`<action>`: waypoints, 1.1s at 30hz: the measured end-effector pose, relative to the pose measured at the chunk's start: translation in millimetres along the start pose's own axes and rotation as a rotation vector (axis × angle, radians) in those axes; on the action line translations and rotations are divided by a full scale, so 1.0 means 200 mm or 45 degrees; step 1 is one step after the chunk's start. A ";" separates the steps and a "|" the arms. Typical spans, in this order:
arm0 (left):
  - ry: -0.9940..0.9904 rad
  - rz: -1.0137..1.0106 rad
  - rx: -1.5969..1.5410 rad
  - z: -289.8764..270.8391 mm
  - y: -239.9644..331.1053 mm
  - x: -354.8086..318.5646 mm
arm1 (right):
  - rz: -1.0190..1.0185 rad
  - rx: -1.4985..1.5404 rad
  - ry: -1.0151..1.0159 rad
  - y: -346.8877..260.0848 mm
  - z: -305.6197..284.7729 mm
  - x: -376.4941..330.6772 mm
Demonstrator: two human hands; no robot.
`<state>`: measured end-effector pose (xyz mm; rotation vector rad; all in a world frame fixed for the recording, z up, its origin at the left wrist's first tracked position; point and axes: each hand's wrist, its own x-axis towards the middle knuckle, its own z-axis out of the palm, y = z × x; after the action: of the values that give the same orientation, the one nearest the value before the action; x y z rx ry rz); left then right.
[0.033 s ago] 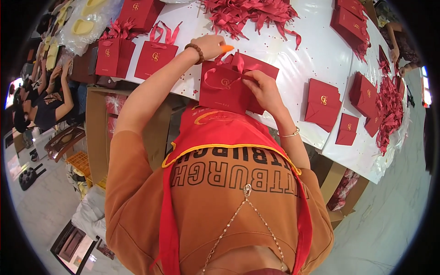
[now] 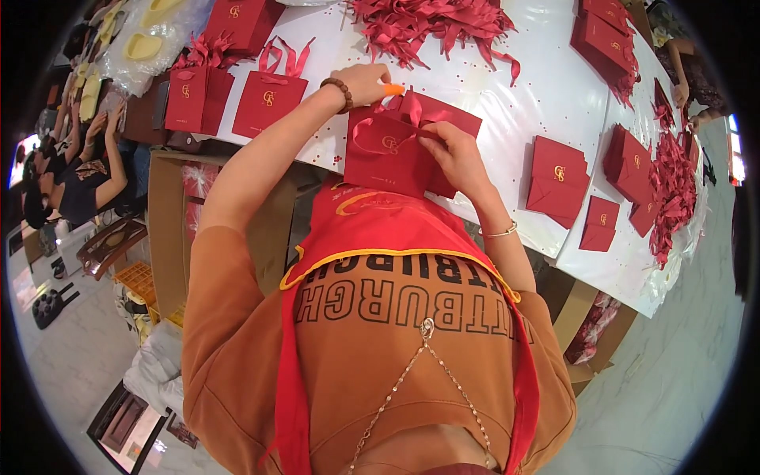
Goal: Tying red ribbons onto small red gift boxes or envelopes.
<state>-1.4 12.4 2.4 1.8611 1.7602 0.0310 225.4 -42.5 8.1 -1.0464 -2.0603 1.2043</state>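
Observation:
A red paper gift bag with a gold emblem stands at the table's near edge in front of me. A loop of red ribbon rises from its top, and another red bag is behind it. My right hand pinches the bag's upper edge by the ribbon, thumb and forefinger together. Over the bag's far left top, my left hand is bent with fingers curled. An orange tip shows at its fingers; what they grip is hidden.
Red bags with ribbon handles stand to the left. A heap of red ribbons lies beyond my hands on the white-covered table. Flat folded bags lie to the right. Cardboard boxes stand below the table; other people are at both sides.
The orange tip at my left hand has dipped slightly toward the bag. My right hand and the bag have stayed in place.

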 end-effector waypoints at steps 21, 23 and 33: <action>-0.097 0.222 -0.653 0.05 0.13 -0.08 | 0.062 -0.004 0.349 -0.05 0.14 -0.04; -0.125 0.184 -0.687 0.05 0.14 -0.08 | 0.130 0.264 0.256 -0.02 0.16 -0.04; 0.049 -0.167 -1.380 -0.03 0.00 -0.03 | 0.279 0.371 0.147 0.01 0.14 -0.02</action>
<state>-5.0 9.3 10.3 0.9451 1.4082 0.8009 208.0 -58.7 -6.6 -1.1892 -1.6542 1.4635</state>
